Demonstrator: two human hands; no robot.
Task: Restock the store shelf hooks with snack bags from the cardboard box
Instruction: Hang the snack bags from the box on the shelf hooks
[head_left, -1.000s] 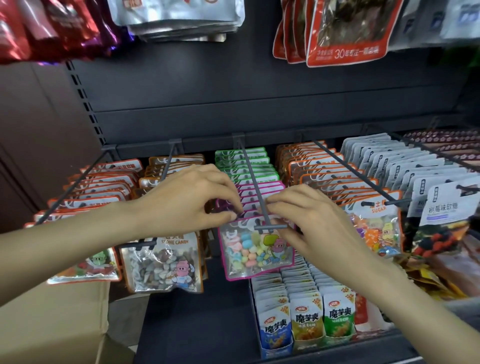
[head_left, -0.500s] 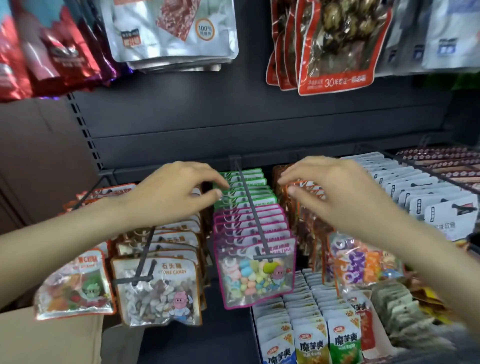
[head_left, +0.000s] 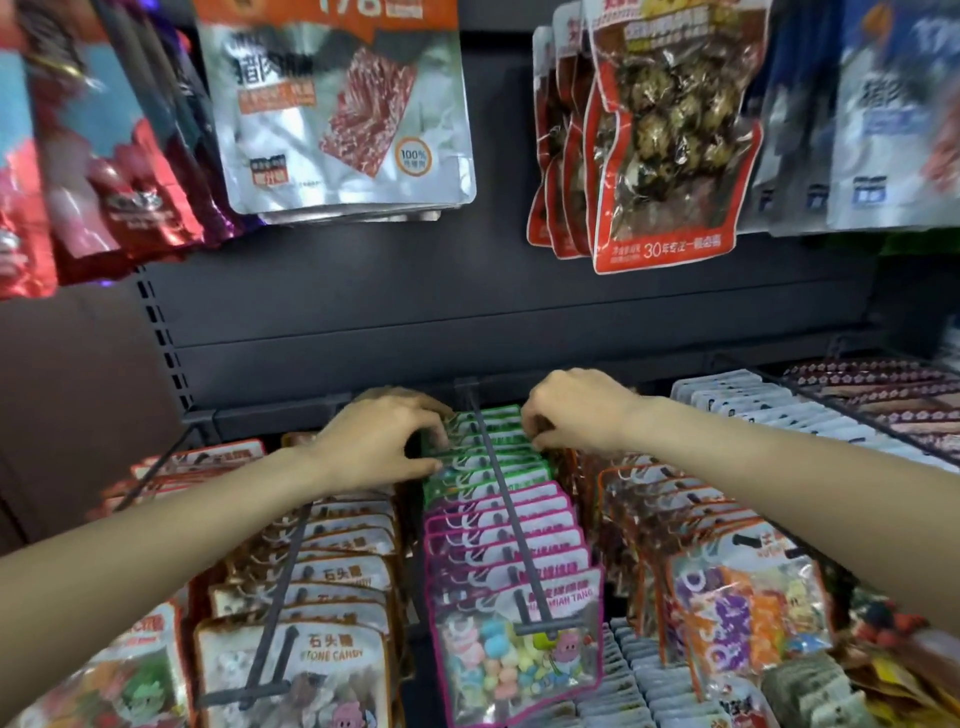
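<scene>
Dark shelf backing rises behind the hooks; our left hand (head_left: 384, 441) and right hand (head_left: 576, 410) curl fingers onto green snack bags (head_left: 488, 457) far along the middle hook (head_left: 498, 499); light, crinkly, probably best pinched by header cards.

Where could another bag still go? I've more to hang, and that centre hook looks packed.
Little room: green bags and pink bags fill the centre hook almost to its tip. Both neighbouring hooks are packed too. The only bare patch is the dark back panel under the upper bags.
</scene>
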